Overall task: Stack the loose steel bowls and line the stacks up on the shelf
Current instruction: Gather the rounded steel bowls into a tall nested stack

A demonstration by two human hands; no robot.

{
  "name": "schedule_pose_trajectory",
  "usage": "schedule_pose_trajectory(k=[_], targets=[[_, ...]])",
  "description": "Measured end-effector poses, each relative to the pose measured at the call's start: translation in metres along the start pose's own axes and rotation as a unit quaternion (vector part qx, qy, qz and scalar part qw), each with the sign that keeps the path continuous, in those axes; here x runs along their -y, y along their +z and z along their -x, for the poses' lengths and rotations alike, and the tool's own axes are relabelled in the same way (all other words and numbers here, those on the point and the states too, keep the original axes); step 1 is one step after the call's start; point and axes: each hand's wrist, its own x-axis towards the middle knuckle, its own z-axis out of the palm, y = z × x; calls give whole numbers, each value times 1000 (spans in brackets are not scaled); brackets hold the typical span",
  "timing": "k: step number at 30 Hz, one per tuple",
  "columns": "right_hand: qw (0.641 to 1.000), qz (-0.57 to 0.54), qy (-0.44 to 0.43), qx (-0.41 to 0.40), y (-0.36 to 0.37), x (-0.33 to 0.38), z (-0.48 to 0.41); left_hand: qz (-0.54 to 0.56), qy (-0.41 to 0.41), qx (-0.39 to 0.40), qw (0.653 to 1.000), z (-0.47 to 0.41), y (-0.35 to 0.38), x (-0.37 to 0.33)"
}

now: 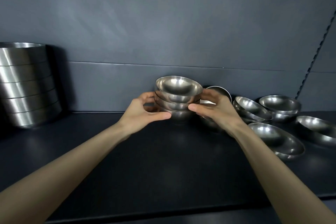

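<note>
Head view. A stack of three steel bowls [179,102] stands at the middle of the dark shelf [163,165], near the back panel [163,23], and lies directly between the two bare hands. The left grip [143,114] is clamped on the stack's left flank, its thumb laid across the front of the lowest bowl and its fingers curled round the far side. The right grip [218,111] is clamped on the right flank, its thumb tip pressed to the front at the seam of the lower bowls and its fingers wrapped behind. Whether the stack's foot touches the shelf or sits just above it cannot be told.

The stack's axis is close to vertical and the mouths open upward. The top bowl [179,85] sits slightly askew, its rim higher at the left than at the right.

The bowls are round, polished and shallow, with bright highlights inside.

To the right lie loose bowls [276,138], several tilted or leaning on one another; one more bowl [222,90] shows partly behind the right grip. At far left stands a tall stack of wide steel pans [27,85].
</note>
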Motion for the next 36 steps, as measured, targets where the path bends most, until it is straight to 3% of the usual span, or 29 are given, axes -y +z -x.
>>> schedule_pose_trajectory(k=[14,36], targets=[[997,18,41,-66,-4,-34,-42,-11,-6,68,998,-84,4,55],[998,34,54,11,16,-30,-43,12,-4,69,998,-54,-18,61]])
